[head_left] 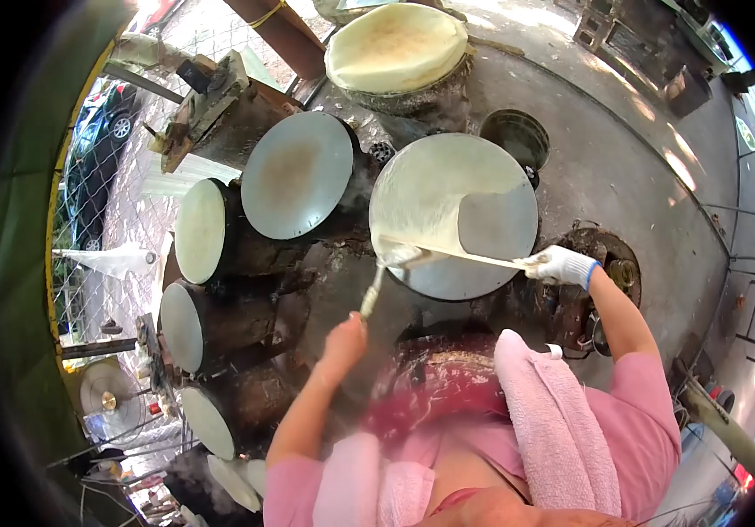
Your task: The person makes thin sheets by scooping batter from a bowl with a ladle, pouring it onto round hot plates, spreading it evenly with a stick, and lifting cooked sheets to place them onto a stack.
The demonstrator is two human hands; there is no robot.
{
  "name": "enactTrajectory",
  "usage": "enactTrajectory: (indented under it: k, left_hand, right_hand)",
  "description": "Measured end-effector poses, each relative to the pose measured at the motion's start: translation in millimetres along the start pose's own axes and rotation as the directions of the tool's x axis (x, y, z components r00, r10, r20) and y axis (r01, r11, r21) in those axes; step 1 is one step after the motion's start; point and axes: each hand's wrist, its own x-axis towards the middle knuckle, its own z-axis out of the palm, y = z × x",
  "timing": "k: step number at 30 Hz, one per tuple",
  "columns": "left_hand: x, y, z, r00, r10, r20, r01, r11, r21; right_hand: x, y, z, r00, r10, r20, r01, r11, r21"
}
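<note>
A round griddle lies in front of me. Pale batter coats its left and upper part, and a grey patch shows at the right. My bare left hand is closed round a pale-handled tool, whose whitish head rests near the griddle's lower left rim. In a white glove, my right hand grips a batter spreader by its long thin handle. This reaches left across the griddle, and its far end meets the other tool's head; I cannot tell whether they touch.
Another griddle stands to the left, with smaller-looking ones beyond it along a curve. At the back is a stack of thin pale sheets on a round base. A dark bucket stands behind the griddle; pots sit at the right.
</note>
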Motion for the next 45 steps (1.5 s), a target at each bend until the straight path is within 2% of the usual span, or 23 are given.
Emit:
enactTrajectory:
  k: [1, 3, 4, 5, 7, 9, 13, 15, 17, 21, 24, 27, 29, 31, 33, 35, 37, 38, 39, 41, 42, 43, 45]
  left_hand:
    - [-10, 3, 11, 1.0, 0.017, 0.024, -0.017, 1.0, -0.021]
    - [-22, 3, 40, 0.99, 0.136, 0.029, -0.133, 0.988, -0.075]
    - [-19, 1, 54, 0.986, 0.133, 0.097, -0.114, 0.977, -0.183]
    - [-17, 9, 38, 0.971, 0.205, 0.127, -0.161, 0.944, -0.289]
    - [-10, -3, 19, 0.956, 0.28, 0.085, -0.204, 0.847, -0.491]
    - [-21, -10, -17, 0.974, 0.225, -0.025, -0.184, 0.724, -0.665]
    - [-27, -65, -40, 0.934, 0.054, -0.354, -0.323, 0.554, -0.767]
    - [-24, -103, -41, 0.96, -0.003, -0.281, -0.258, 0.391, -0.884]
    - [-22, -141, -29, 0.961, -0.02, -0.274, -0.251, 0.342, -0.906]
    - [-39, -184, -11, 0.967, -0.041, -0.25, -0.223, 0.331, -0.917]
    - [-55, -192, -5, 0.981, -0.075, -0.177, -0.152, 0.262, -0.953]
    - [-66, -183, -6, 0.983, -0.111, -0.149, -0.117, 0.252, -0.961]
    - [-71, -171, -7, 0.987, -0.119, -0.108, -0.083, 0.197, -0.977]
    - [-74, -152, -7, 0.988, -0.124, -0.089, -0.064, 0.192, -0.979]
    - [-74, -134, -5, 0.987, -0.13, -0.091, -0.064, 0.199, -0.978]
    - [-73, -114, 2, 0.985, -0.13, -0.112, -0.082, 0.213, -0.974]
    - [-72, -88, 6, 0.985, -0.123, -0.124, -0.091, 0.248, -0.964]
    - [-73, -77, 7, 0.984, -0.122, -0.13, -0.093, 0.269, -0.959]
    - [-76, -66, 8, 0.983, -0.127, -0.134, -0.091, 0.301, -0.949]
    - [-78, -45, 9, 0.98, -0.133, -0.146, -0.089, 0.359, -0.929]
    - [-81, -37, 10, 0.981, -0.141, -0.134, -0.078, 0.345, -0.935]
    - [-83, -30, 9, 0.978, -0.154, -0.139, -0.07, 0.386, -0.92]
    - [-89, -19, 9, 0.972, -0.185, -0.146, -0.045, 0.464, -0.885]
  right_hand:
    - [-17, 9, 12, 0.998, -0.02, -0.052, 0.02, 1.0, -0.007]
    - [-46, 38, 53, 0.99, -0.054, -0.127, 0.094, 0.939, 0.331]
    - [-46, 51, 87, 0.972, -0.018, -0.235, 0.153, 0.806, 0.572]
    - [-52, 47, 114, 0.987, 0.094, -0.129, 0.041, 0.633, 0.773]
    - [-21, 37, 170, 0.984, 0.159, -0.085, -0.038, 0.643, 0.765]
    - [13, 7, 221, 0.988, -0.047, -0.145, 0.145, 0.589, 0.795]
    - [102, -96, 317, 0.933, 0.012, -0.359, 0.295, 0.543, 0.786]
    - [177, -94, 346, 0.867, 0.054, -0.495, 0.36, 0.62, 0.697]
    - [245, -60, 359, 0.619, 0.062, -0.783, 0.332, 0.883, 0.333]
    - [182, -48, 368, 0.393, 0.261, -0.882, 0.073, 0.947, 0.313]
    - [128, -40, 357, 0.39, 0.379, -0.839, 0.211, 0.851, 0.482]
    - [108, -45, 353, 0.545, 0.342, -0.766, 0.396, 0.7, 0.594]
    - [109, -33, 367, 0.575, 0.089, -0.813, 0.204, 0.947, 0.248]
    - [98, -14, 363, 0.557, -0.001, -0.83, -0.169, 0.979, -0.115]
    - [69, -6, 339, 0.46, 0.092, -0.883, -0.242, 0.97, -0.025]
    - [64, 30, 299, 0.365, 0.034, -0.931, -0.184, 0.982, -0.037]
    - [68, 54, 257, 0.408, 0.03, -0.912, -0.011, 1.0, 0.028]
    - [29, 7, 255, 0.534, 0.195, -0.822, 0.078, 0.958, 0.277]
    - [29, 8, 256, 0.571, 0.182, -0.801, 0.12, 0.946, 0.301]
    - [40, 40, 277, 0.562, -0.067, -0.825, 0.036, 0.998, -0.057]
    - [22, 40, 282, 0.684, -0.095, -0.724, -0.083, 0.975, -0.206]
    - [15, 50, 283, 0.691, -0.054, -0.721, -0.159, 0.961, -0.225]
    - [3, 69, 255, 0.56, -0.009, -0.828, -0.235, 0.957, -0.169]
